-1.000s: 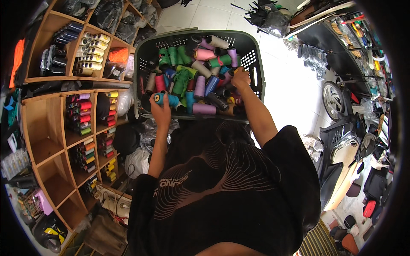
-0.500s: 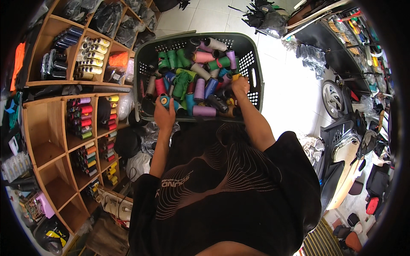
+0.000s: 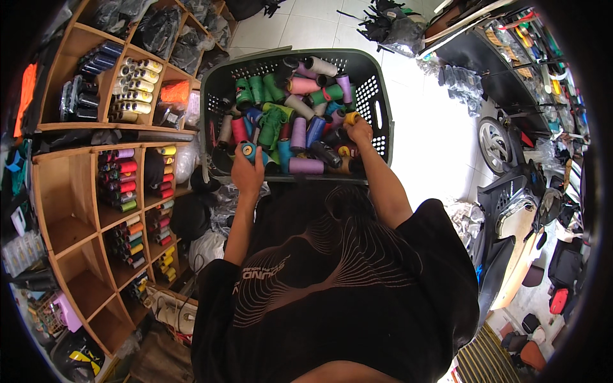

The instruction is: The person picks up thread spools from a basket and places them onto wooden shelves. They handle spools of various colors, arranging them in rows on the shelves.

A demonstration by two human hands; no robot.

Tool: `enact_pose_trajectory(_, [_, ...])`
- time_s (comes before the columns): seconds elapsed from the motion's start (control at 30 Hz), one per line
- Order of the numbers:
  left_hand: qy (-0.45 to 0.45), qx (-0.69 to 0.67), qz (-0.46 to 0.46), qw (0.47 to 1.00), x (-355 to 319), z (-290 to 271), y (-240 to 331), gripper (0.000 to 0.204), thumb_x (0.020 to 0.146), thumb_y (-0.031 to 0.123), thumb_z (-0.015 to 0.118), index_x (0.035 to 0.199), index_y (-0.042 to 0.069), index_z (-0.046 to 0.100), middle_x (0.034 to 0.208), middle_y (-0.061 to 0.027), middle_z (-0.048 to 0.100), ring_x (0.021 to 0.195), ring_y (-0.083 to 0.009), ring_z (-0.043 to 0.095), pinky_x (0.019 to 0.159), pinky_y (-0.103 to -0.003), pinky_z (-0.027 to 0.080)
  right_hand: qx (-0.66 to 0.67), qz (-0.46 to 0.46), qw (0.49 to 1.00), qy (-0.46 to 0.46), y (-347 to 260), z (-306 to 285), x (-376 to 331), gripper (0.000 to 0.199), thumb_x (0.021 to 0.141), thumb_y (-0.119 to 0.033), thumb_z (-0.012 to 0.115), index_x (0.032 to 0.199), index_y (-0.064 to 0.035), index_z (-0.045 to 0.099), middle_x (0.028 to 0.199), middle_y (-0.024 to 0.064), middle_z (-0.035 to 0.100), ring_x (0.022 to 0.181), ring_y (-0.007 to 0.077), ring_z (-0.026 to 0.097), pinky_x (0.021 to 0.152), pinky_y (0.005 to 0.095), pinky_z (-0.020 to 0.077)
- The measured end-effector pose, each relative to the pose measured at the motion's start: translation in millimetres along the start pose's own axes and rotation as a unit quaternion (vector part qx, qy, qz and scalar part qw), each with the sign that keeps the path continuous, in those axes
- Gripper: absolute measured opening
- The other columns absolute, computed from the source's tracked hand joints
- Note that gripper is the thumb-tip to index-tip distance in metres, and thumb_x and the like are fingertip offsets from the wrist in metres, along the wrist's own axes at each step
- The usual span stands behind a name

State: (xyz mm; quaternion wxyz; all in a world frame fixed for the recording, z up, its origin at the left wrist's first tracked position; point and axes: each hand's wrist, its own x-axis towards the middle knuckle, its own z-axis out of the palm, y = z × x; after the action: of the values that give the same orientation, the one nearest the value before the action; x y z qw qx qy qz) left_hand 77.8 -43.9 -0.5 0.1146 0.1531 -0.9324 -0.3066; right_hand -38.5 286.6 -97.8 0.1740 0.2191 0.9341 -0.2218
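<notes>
A dark green plastic basket [image 3: 382,137] full of thread spools in many colours stands in front of me. At its near left side, my left hand [image 3: 246,171] is closed around a blue thread spool [image 3: 248,150], its round end facing up. Over the right part of the basket, my right hand [image 3: 360,130] grips a yellow thread spool [image 3: 351,118] with its fingers. Between the hands lie a purple spool [image 3: 298,133], a blue spool [image 3: 315,131] and a tangled green spool [image 3: 272,124]. A lilac spool [image 3: 306,166] rests along the near edge.
To the left, a wooden shelf [image 3: 96,223] has compartments, several holding rows of spools, others bare. White-cream spools [image 3: 137,86] fill one upper compartment. On the right, a motor scooter [image 3: 511,191] stands on the white tiled floor [image 3: 408,96]. Black plastic-wrapped bundles [image 3: 397,29] lie beyond the basket.
My right hand has shifted slightly, bringing the yellow spool more into sight. The left hand has barely moved and still holds the blue spool.
</notes>
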Motion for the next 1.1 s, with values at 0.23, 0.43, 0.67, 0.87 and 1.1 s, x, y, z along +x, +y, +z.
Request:
enact_pose_trajectory(0.23, [-0.006, -0.02, -0.01, 1.0, 2, -2, 1, 0.054, 0.091, 0.042, 0.066, 0.124, 0.001, 0.055, 0.104, -0.0242, 0.067, 0.096, -0.0415, 0.066, 0.08, -0.046, 0.051, 0.026, 0.037, 0.997, 0.054, -7, -7, -12, 0.039, 0.084, -0.036, 0.072, 0.113, -0.0107, 0.069, 0.102, 0.021, 0.071, 0.1, 0.0376, 0.068, 0.087, 0.0452, 0.0541])
enact_pose_trajectory(0.43, [-0.031, -0.289, -0.061, 0.955, 15, -2, -21, 0.042, 0.093, 0.041, 0.066, 0.105, 0.001, 0.065, 0.094, -0.0065, 0.067, 0.083, -0.0186, 0.065, 0.075, -0.034, 0.051, 0.066, 0.044, 0.991, 0.111, -18, -58, -61, 0.029, 0.08, -0.029, 0.077, 0.105, -0.0143, 0.074, 0.099, 0.0195, 0.072, 0.095, 0.0357, 0.07, 0.085, 0.0443, 0.0552])
enact_pose_trajectory(0.67, [-0.114, -0.521, -0.272, 0.801, 24, 1, -26, 0.037, 0.096, 0.04, 0.064, 0.1, 0.003, 0.066, 0.088, -0.0012, 0.063, 0.079, -0.0104, 0.058, 0.075, -0.027, 0.047, 0.14, -0.015, 0.979, 0.146, 10, -89, -78, 0.037, 0.075, -0.028, 0.083, 0.102, -0.0049, 0.073, 0.093, 0.0176, 0.073, 0.089, 0.0316, 0.072, 0.082, 0.0394, 0.0561])
enact_pose_trajectory(0.87, [-0.111, -0.569, -0.331, 0.744, 31, 9, -20, 0.049, 0.095, 0.048, 0.061, 0.113, 0.003, 0.056, 0.094, -0.0067, 0.06, 0.084, -0.0181, 0.062, 0.076, -0.036, 0.055, 0.243, 0.012, 0.964, 0.105, 23, -104, -86, 0.044, 0.075, -0.032, 0.085, 0.104, -0.0005, 0.072, 0.092, 0.0156, 0.074, 0.084, 0.026, 0.073, 0.078, 0.0355, 0.0566])
enact_pose_trajectory(1.1, [-0.08, -0.644, -0.346, 0.678, 36, 0, -10, 0.054, 0.094, 0.05, 0.061, 0.119, 0.003, 0.053, 0.098, -0.0061, 0.059, 0.09, -0.0179, 0.06, 0.083, -0.034, 0.051, 0.482, 0.073, 0.871, -0.066, 19, -115, -99, 0.035, 0.08, -0.025, 0.081, 0.099, 0.0025, 0.07, 0.088, 0.0088, 0.072, 0.072, 0.0146, 0.069, 0.059, 0.0255, 0.0547])
